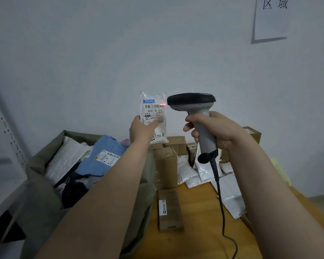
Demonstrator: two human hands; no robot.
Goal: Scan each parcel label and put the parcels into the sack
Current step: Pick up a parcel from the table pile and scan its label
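The left grip (141, 130) is holding the small white parcel (162, 128) upright by its lower edge, above the sack (36, 165) at its 7 o'clock, baring its label (153, 110) so the scanner (191, 101), clasped by the handle in the right grip (213, 130) at 3 o'clock, is landing its red beam there
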